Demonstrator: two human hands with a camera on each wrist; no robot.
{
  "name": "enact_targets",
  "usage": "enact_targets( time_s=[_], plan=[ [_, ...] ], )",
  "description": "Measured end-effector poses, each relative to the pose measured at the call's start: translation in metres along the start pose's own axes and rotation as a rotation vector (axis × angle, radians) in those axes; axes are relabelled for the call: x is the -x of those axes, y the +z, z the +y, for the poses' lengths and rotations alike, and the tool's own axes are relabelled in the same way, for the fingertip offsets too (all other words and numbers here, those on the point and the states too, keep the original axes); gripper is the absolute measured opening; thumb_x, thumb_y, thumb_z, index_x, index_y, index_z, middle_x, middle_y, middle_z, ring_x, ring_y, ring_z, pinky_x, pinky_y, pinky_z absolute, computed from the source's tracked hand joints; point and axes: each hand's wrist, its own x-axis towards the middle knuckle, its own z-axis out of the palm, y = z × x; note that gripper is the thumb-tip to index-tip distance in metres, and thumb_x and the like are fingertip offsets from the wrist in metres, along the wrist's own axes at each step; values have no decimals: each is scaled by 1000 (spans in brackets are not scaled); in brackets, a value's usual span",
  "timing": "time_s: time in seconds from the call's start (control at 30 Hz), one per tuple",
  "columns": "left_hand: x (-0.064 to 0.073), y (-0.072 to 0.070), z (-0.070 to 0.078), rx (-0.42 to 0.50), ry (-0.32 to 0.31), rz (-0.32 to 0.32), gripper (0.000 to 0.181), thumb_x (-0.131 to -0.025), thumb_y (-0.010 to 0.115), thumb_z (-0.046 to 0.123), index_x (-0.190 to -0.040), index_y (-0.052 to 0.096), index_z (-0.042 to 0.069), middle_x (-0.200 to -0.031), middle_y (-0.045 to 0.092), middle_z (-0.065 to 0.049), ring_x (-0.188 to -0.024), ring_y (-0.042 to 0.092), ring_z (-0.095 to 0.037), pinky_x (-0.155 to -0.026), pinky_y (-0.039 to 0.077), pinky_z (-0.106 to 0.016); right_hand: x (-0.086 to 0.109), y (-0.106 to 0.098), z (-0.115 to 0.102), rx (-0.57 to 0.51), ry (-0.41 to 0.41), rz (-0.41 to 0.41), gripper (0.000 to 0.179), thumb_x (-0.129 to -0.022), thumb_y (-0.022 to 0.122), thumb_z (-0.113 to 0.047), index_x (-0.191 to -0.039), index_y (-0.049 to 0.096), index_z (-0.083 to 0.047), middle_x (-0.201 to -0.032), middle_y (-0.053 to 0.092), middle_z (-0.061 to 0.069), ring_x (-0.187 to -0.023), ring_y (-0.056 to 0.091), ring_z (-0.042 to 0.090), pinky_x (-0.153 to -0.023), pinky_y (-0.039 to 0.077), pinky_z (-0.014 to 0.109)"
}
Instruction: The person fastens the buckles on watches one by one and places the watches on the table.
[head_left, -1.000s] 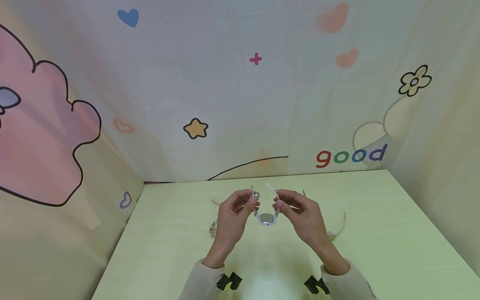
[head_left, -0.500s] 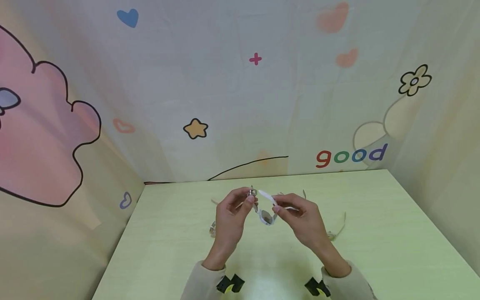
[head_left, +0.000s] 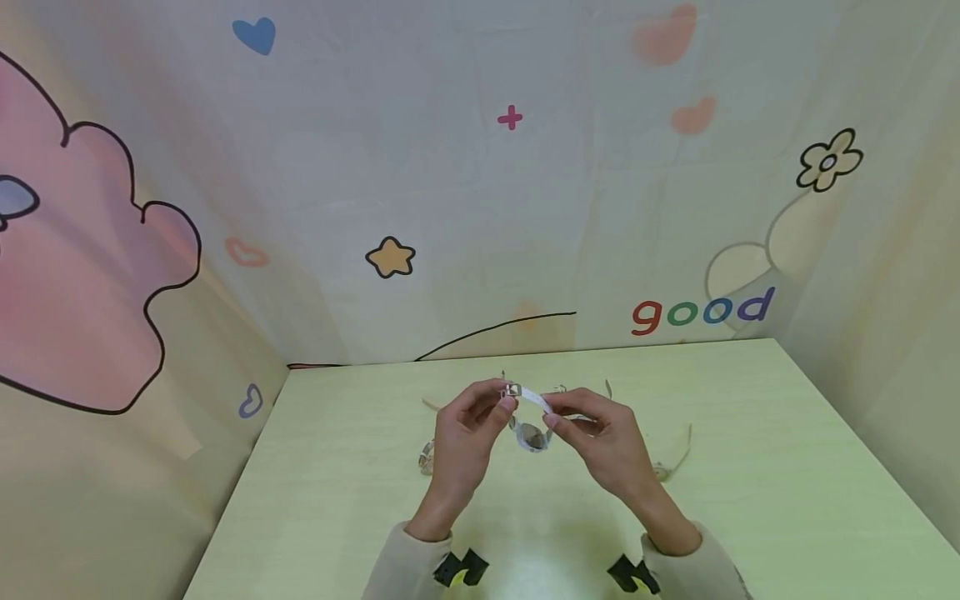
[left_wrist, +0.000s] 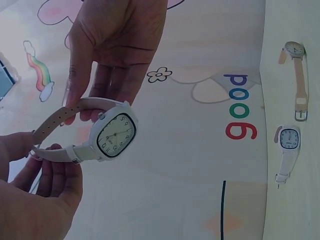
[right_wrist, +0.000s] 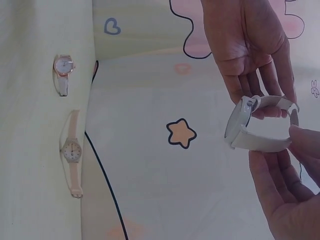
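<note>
A white wristwatch (head_left: pixel 533 437) with a squarish case hangs in a loop between both hands above the table. Its dial (left_wrist: pixel 116 136) shows in the left wrist view. My left hand (head_left: pixel 462 433) pinches the metal buckle (head_left: pixel 513 389) end between thumb and fingers. My right hand (head_left: pixel 606 433) pinches the strap (head_left: pixel 536 402) part with holes. The strap's free end meets the buckle; whether it passes through, I cannot tell. In the right wrist view the white strap (right_wrist: pixel 262 143) closes a ring toward the right hand's thumb.
Several other watches lie on the pale table (head_left: pixel 360 500), partly hidden behind the hands in the head view: a white square watch (left_wrist: pixel 289 140), a tan-strapped watch (left_wrist: pixel 300 80), a pink-strapped watch (right_wrist: pixel 71 150) and a rose-rimmed watch (right_wrist: pixel 63 67). A patterned cloth wall (head_left: pixel 465 192) stands behind.
My right hand has brought the free strap end leftward to the buckle, so the gap in the loop has gone. The watch case has tilted. The left hand stays nearly in place.
</note>
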Motion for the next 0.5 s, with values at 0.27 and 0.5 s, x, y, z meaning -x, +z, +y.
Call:
enact_targets(
  time_s=[0.27, 0.5],
  plan=[
    [-1, 0, 2, -29, -38, -38, 23, -94, 67, 14, -114, 68, 4, -110, 67, -19, -96, 67, -10, -88, 56, -25, -4, 4, -6, -28, 42, 19, 17, -87, 73, -8, -105, 73, -8, -100, 73, 10, -90, 68, 4, -80, 57, 21],
    [-2, 2, 1, -61, -57, -44, 21, -93, 68, 16, -111, 69, 5, -105, 68, -17, -91, 66, -10, -82, 56, -23, -5, 5, -6, -34, 41, 19, 16, -87, 73, -8, -103, 73, -8, -99, 73, 10, -89, 68, 3, -80, 57, 22]
  ],
)
